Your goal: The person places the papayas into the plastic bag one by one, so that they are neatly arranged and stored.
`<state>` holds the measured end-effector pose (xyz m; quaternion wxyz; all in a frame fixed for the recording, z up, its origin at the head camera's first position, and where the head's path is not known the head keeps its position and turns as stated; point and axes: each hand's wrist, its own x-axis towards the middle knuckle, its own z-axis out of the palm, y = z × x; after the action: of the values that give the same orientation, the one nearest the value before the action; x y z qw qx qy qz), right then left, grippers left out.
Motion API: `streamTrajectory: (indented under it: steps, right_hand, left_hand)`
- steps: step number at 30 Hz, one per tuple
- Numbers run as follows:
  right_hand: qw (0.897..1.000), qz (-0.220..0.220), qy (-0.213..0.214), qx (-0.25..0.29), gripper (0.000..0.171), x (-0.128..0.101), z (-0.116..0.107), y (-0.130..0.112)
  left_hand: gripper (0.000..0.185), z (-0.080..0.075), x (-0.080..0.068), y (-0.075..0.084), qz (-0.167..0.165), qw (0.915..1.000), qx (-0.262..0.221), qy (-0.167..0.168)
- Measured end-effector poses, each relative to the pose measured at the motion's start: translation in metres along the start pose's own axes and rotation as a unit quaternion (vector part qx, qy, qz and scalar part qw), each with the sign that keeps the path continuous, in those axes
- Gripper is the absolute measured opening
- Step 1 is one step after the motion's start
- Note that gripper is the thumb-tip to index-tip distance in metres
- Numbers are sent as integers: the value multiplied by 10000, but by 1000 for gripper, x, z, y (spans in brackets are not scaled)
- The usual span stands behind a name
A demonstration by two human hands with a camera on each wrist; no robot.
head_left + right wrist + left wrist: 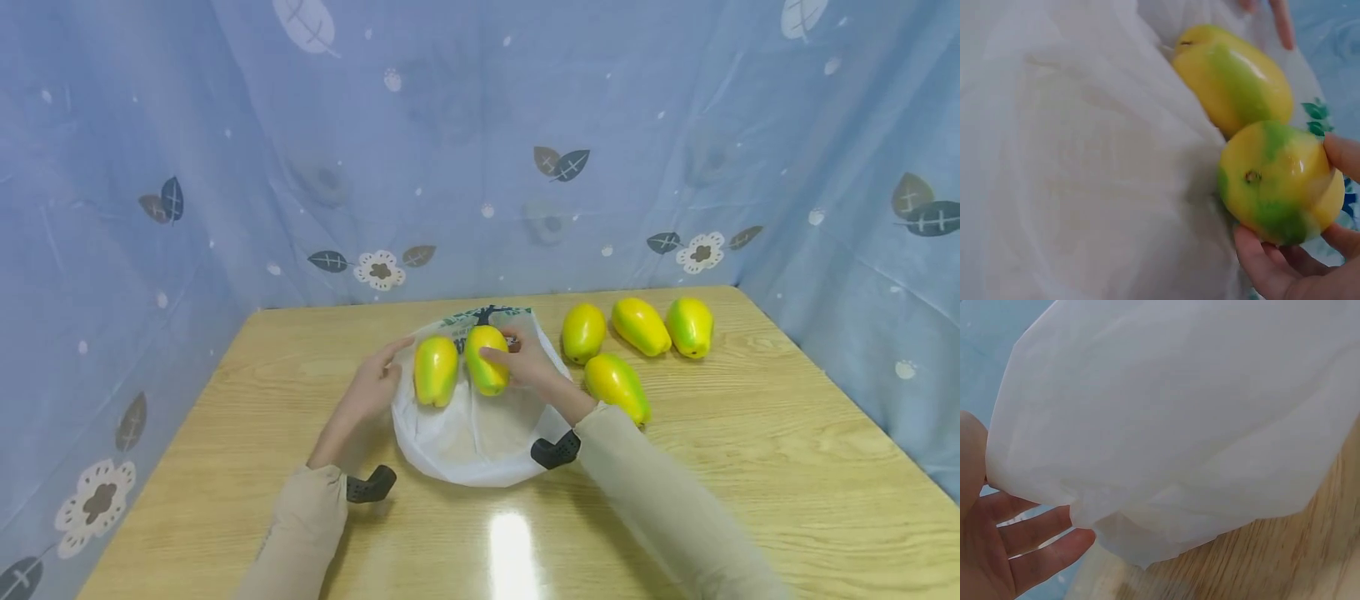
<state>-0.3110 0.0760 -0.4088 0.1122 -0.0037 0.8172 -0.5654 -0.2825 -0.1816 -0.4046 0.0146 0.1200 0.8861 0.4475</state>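
Observation:
My right hand [525,362] grips a yellow-green papaya [486,360] over the open mouth of a white plastic bag [480,462]. In the right wrist view, the thumb and fingers curl around this papaya [1272,181]. Just left of it, another papaya [435,372] lies at the bag; the right wrist view shows that papaya [1241,78] partly behind a fold of plastic. My left hand [372,379] holds the bag's left rim. In the left wrist view, white plastic [1166,412] passes between the thumb and fingers and hides part of the hand.
Right of the bag lie several more papayas: one [583,332] near its rim, one [618,388] closer to my right forearm, and others [641,326] farther back. The wooden table [750,467] ends at a blue patterned curtain [480,167] on the back and sides.

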Motion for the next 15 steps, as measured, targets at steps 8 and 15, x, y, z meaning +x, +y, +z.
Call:
streamTrajectory:
  steps: [8, 15]
  right_hand:
    - [9994, 122, 194, 253, 66, 0, 12, 5]
    - [9910, 607, -103, 1187, 58, 2, 9, 8]
  left_hand:
    - [49, 1, -2, 0, -90, 10000, -10, -3]
    - [50, 0, 0, 0, -109, 9999, 11, -7]
